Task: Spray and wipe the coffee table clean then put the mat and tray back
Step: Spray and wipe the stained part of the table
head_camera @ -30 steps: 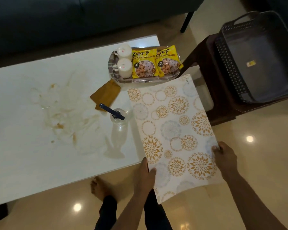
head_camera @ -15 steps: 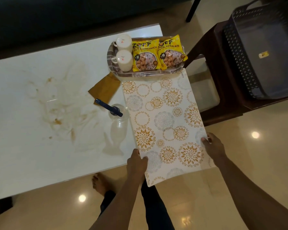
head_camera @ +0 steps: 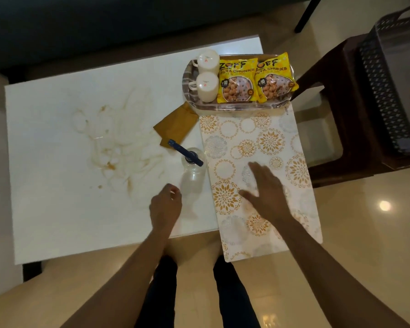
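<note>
Two hands over surface (head_camera: 57,209): right hand (head_camera: 265,192) flat on mat (head_camera: 258,138), fingers spread (mat overhangs near edge); left hand (head_camera: 166,204) loosely curled, holding nothing, beside spray bottle (head_camera: 192,176). Tray (head_camera: 189,98) at far corner.

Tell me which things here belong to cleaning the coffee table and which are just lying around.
For the job:
coffee table, with brown stains
spray bottle
brown cloth
patterned mat
tray holding two mugs and two snack packets

Lying about:
dark basket
brown stool under the basket
sofa
</note>
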